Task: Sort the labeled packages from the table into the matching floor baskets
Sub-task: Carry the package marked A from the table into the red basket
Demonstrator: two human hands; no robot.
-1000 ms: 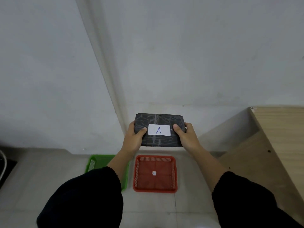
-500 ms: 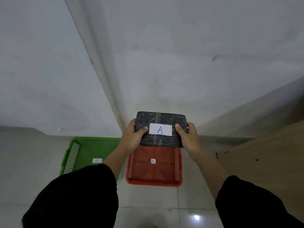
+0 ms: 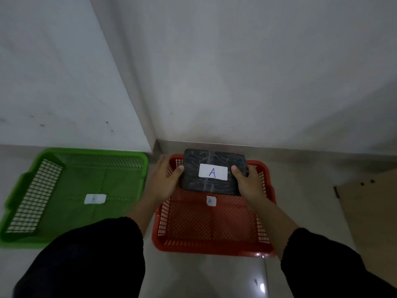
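My left hand [image 3: 164, 182] and right hand [image 3: 249, 182] each have a grip closed on a short end of the dark package [image 3: 212, 171], thumbs laid on its top face and the other fingers wrapped under and behind it. The package is black with pale streaks, and its white label [image 3: 213, 172] reads "A" in blue handwriting. I hold it level over the far half of the red basket [image 3: 211, 222]; whether its underside touches the mesh I cannot tell. On the basket's floor, just below the package's near edge, a small white tag [image 3: 211, 200] also reads "A". Just beside it to my left sits the green basket [image 3: 73, 194], whose white tag [image 3: 94, 198] carries a blurred letter that looks like "B". Both baskets stand on the pale tiled floor [image 3: 202, 274] against the grey wall [image 3: 236, 72]. My dark sleeves [image 3: 86, 261] fill the near edge, and a corner of the wooden worktop [image 3: 369, 211] shows at right.
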